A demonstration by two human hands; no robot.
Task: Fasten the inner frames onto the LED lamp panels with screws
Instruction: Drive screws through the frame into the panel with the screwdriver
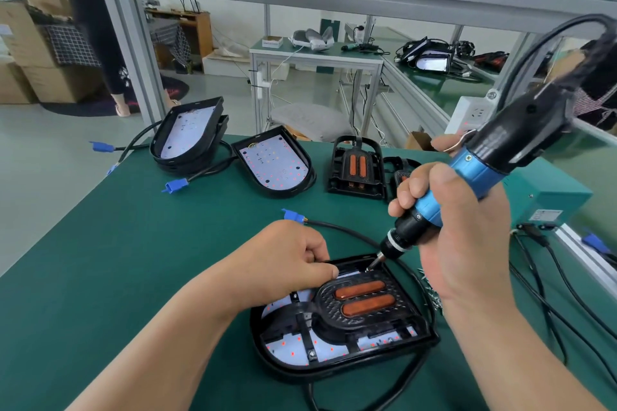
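On the table [133, 260], near centre, a lamp panel [334, 368] is laid flat, with an inner frame [364, 302] seated in it. The tip of a screwdriver [467, 173] is set on that frame's far edge. Loose screws [434, 297] are heaped just right of the panel. At far left a stack of panels [190, 137] is placed. To its right lies a single panel [273, 163], then a spare frame [357, 167]. At far right a box [547, 193] is placed.

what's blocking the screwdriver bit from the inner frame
Nothing visible: the screwdriver in the right hand has its bit down on the far edge of the inner frame; the left hand holds the frame just left of it.
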